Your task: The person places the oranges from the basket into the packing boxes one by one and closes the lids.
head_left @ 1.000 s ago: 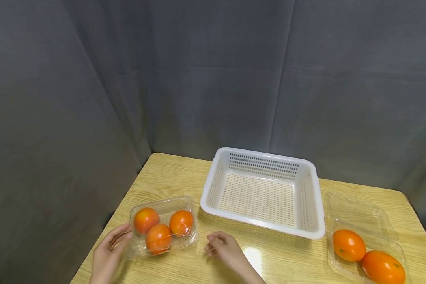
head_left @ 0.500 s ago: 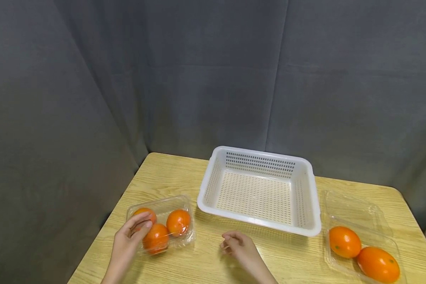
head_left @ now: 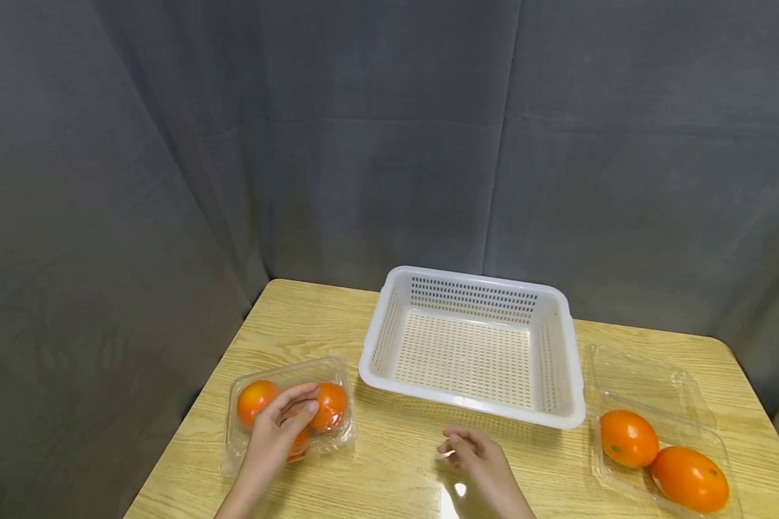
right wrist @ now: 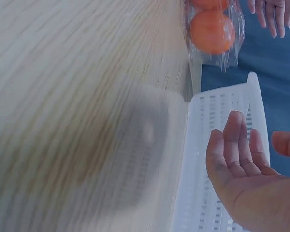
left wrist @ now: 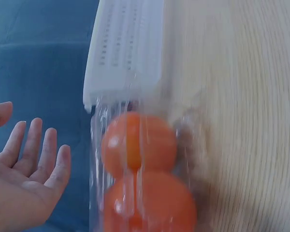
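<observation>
My left hand [head_left: 279, 425] hovers above a clear plastic box [head_left: 292, 370], fingers loosely bent and nothing in them. Three glossy, round orange fruits sit in this box: one at the left [head_left: 257, 401], one at the right [head_left: 330, 408], and a front one [head_left: 298, 445] mostly hidden behind the hand. In the left wrist view the fingers [left wrist: 50, 157] are spread, apart from the fruits. Over the table before the white basket [head_left: 454, 400], my right hand [head_left: 479, 461] is relaxed and holds nothing. The right wrist view shows its fingers [right wrist: 232, 140] overlapping the basket's side.
On the right lies a second clear plastic box [head_left: 649, 386], its lid folded back, with two larger oblong orange fruits [head_left: 690, 478] inside. Grey curtains [head_left: 389, 144] hang behind and left of the wooden table [head_left: 376, 483].
My left hand has moved right, from the box's left side to over its fruits. The right hand has shifted right, away from that box. The fruits stay inside.
</observation>
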`<state>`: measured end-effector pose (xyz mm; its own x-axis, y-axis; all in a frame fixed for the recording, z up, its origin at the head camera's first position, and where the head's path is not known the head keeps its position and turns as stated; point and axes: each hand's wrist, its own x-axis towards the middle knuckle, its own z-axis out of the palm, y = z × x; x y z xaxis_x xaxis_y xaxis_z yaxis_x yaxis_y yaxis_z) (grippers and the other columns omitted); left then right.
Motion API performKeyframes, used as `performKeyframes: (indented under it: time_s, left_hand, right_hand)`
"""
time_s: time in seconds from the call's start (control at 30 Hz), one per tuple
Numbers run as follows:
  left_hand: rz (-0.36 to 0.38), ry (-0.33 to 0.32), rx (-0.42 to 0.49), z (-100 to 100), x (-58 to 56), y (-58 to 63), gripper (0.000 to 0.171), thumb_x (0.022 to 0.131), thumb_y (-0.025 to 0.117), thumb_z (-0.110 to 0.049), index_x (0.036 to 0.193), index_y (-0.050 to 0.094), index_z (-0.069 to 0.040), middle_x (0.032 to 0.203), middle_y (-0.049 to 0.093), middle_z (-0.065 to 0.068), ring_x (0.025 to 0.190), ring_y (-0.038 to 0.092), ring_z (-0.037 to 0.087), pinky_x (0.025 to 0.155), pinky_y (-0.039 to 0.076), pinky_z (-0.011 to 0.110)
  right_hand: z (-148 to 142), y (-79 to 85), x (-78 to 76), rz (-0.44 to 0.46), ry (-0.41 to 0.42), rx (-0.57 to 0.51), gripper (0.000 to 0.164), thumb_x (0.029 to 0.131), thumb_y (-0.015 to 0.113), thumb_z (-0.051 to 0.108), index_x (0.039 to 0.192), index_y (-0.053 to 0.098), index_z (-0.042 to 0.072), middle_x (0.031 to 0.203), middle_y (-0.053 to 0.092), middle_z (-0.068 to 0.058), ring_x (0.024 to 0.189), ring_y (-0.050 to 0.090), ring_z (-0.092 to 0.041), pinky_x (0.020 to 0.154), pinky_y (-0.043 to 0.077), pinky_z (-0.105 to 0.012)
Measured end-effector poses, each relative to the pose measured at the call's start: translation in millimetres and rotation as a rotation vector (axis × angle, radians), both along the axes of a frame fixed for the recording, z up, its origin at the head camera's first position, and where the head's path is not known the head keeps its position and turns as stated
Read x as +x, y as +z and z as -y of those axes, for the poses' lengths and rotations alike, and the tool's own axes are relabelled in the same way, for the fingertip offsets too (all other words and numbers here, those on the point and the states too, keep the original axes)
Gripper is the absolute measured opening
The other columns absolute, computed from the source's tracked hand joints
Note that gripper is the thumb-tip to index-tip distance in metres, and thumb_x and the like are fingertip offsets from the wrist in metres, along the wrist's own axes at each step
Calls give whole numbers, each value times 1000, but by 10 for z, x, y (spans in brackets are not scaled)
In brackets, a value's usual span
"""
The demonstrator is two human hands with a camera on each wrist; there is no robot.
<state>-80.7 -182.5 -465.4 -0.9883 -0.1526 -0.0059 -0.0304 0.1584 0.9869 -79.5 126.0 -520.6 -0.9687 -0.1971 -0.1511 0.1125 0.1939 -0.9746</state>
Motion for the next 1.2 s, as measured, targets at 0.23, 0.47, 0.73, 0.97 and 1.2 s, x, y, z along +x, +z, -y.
performKeyframes:
  time_s: [0.23, 0.47, 0.73, 0.97, 1.2]
  left_hand:
    - [6, -82, 45, -236, -38, -82, 32, 94, 68, -10, 124, 64, 1, 120, 66, 17, 108, 62, 19, 90, 49, 21]
    - [30, -203, 44, -485, -33, -176, 31, 96, 66, -16, 124, 64, -3, 121, 65, 10, 110, 59, 22, 99, 45, 39]
    - [31, -325, 51, -703, -31, -235, 37, 98, 63, -22, 129, 60, -2, 127, 62, 14, 117, 54, 26, 103, 39, 56]
    - [55, -383, 99, -874, -53, -306, 36, 98, 63, -20, 128, 60, 0, 126, 63, 13, 116, 55, 26, 96, 45, 31]
    - [76, -434, 107, -1027, -60, -383, 35, 99, 62, -22, 128, 61, -3, 126, 62, 14, 114, 56, 22, 97, 46, 39]
  right_hand:
    - [-182, -26, 78, -1, -87, 0, 33, 104, 50, 16, 121, 57, -12, 101, 68, -14, 86, 64, -16, 82, 55, -28]
    - [-392, -77, 170, 46, -201, 40, 34, 105, 49, 17, 120, 58, -11, 99, 69, -12, 86, 67, -22, 80, 56, -31]
    - [-533, -104, 194, 121, -274, 38, 39, 105, 52, 23, 124, 58, -10, 101, 71, -13, 86, 69, -22, 76, 55, -28]
    - [-626, -146, 225, 141, -343, 22, 44, 105, 52, 28, 126, 58, -9, 97, 72, -8, 84, 69, -17, 76, 54, -26]
    - [-733, -154, 261, 152, -383, -8, 47, 104, 52, 31, 126, 58, -10, 95, 73, -5, 83, 69, -18, 76, 55, -26]
